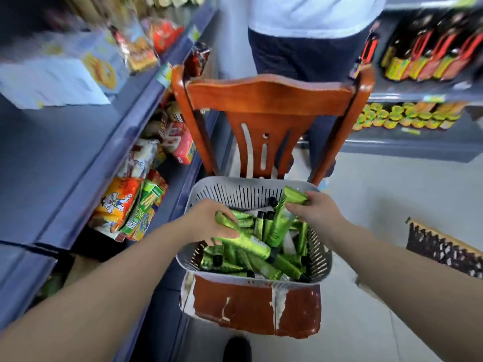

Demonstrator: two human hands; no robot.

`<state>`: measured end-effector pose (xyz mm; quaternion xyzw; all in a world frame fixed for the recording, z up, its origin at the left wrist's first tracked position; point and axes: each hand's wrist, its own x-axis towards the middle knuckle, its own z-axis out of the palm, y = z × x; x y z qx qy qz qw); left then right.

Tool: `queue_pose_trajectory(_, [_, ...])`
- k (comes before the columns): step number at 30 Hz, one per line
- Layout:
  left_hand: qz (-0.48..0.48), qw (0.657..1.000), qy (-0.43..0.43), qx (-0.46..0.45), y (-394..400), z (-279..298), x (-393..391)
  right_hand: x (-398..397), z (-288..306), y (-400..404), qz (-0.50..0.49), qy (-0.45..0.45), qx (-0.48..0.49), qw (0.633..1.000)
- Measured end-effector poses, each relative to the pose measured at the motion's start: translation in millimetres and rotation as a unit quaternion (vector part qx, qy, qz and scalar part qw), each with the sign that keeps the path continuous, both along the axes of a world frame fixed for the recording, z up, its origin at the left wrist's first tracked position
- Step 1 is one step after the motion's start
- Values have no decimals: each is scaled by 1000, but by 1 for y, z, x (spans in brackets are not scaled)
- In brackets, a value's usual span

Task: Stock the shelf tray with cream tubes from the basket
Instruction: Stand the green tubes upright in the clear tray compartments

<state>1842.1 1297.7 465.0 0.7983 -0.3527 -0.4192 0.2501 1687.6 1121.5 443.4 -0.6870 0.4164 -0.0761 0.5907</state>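
A grey slotted basket (235,190) sits on a wooden chair seat and holds several green cream tubes (285,265) with black caps. My left hand (206,220) is over the basket's left side and grips one green tube (248,244) that points down to the right. My right hand (317,207) is at the basket's far right corner and holds another green tube (283,220) by its flat crimped end, cap down among the others. No shelf tray can be made out in this blurred view.
The orange-brown chair (269,100) stands in a narrow aisle. Blue shelves (86,158) with snack packets run along the left. Another person (308,48) stands right behind the chair. Shelves with bottles (428,56) are at the right, and a dark patterned mat (441,249) lies on the floor.
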Motion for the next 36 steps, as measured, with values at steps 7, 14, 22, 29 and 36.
queue_pose_trajectory(7, [161, 970, -68, -166, 23, 131, -26, -8, 134, 7, 77, -106, -43, 990])
queue_pose_trajectory(14, [290, 897, -38, -331, 73, 268, -58, -2, 281, 49, 173, -227, -55, 957])
queue_pose_trajectory(22, [400, 769, -6, -498, 149, 405, -90, 7, 429, 139, 248, -344, -47, 904])
queue_pose_trajectory(29, [447, 730, -62, -513, 238, 490, -114, 16, 506, 251, 318, -417, -22, 852])
queue_pose_trajectory(36, [567, 681, -178, -428, 342, 530, -152, 17, 539, 369, 387, -449, 29, 805])
